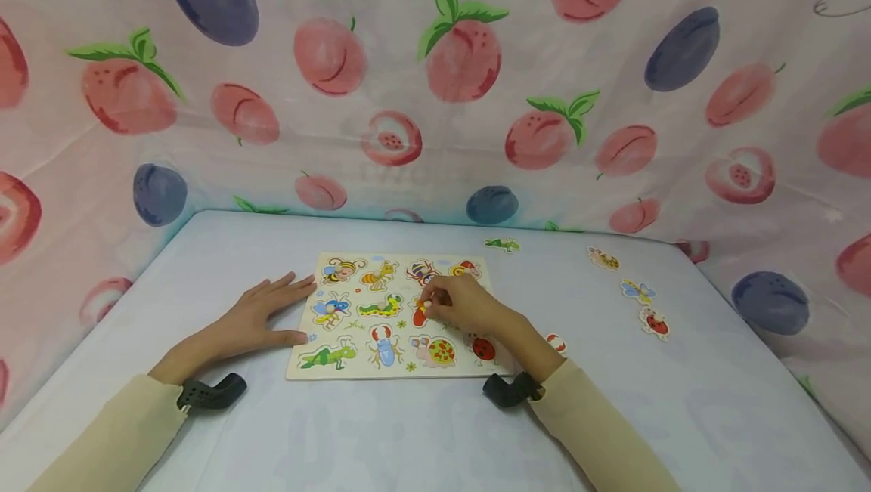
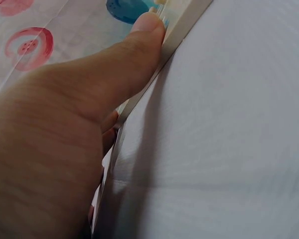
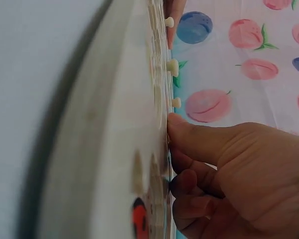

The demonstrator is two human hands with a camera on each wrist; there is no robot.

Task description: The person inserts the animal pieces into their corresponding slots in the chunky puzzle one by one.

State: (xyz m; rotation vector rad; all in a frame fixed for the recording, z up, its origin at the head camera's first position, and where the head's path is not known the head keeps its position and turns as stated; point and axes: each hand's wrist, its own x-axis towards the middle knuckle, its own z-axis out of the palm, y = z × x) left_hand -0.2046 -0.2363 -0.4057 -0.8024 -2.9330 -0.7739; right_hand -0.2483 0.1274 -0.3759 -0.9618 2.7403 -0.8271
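From where I stand, the left hand (image 1: 261, 316), fingers spread, touches the puzzle board's (image 1: 340, 375) left edge; the right hand (image 1: 466, 306), fingers curled, seems to pinch the red insect piece (image 1: 418, 317) right of the board's centre. I'd ease it level, unforced.

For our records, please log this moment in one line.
left hand: touching puzzle board, left edge | right hand: pinching red insect piece | loose ladybug piece: table, right of board

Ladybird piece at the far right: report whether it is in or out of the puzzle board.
Out: the ladybird piece lies on the table, to the right of the puzzle board and apart from it.
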